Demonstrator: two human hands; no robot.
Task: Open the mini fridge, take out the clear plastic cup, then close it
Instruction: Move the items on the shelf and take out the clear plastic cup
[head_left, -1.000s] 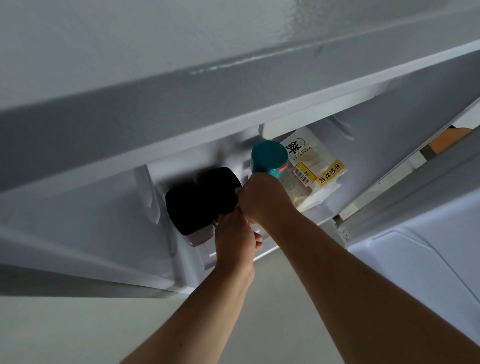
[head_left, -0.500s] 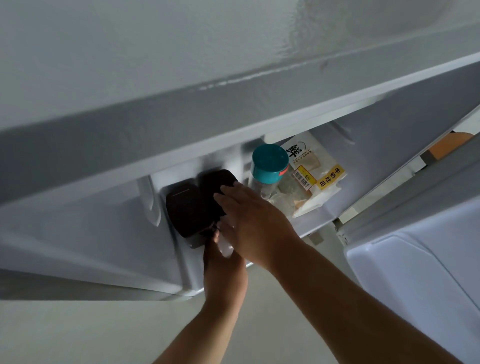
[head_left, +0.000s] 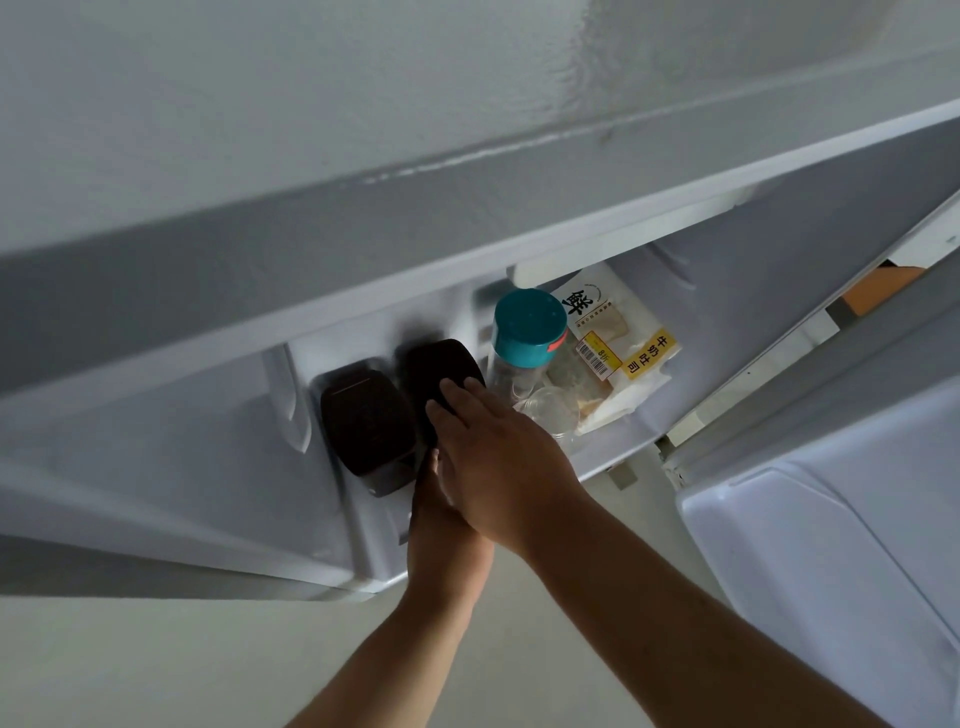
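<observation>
Fridge interior (head_left: 779, 291): right hand (head_left: 498, 457) hides left hand's (head_left: 441, 545) fingers.

Inside the open mini fridge (head_left: 779, 291), two lidded containers (head_left: 363, 426) are sitting side by side at left. A capped bottle (head_left: 524, 338) is standing to their right, a packaged bread bag (head_left: 623, 348) lying behind it, the clear plastic cup (head_left: 550, 410) resting just before the bottle. The right hand (head_left: 498, 457) is lying over the left hand (head_left: 441, 540), fingers flat and spread atop the nearer container.

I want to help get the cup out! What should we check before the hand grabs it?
1. Fridge door open: ok.
2. Cup in sight, on the shelf before the teal-lid jar: ok.
3. Right hand open and free: ok.
4. Right hand at the cup: not ok, its fingers lie on a dark box.
5. Left hand free: cannot tell, mostly hidden.
6. Cup empty: cannot tell.
</observation>
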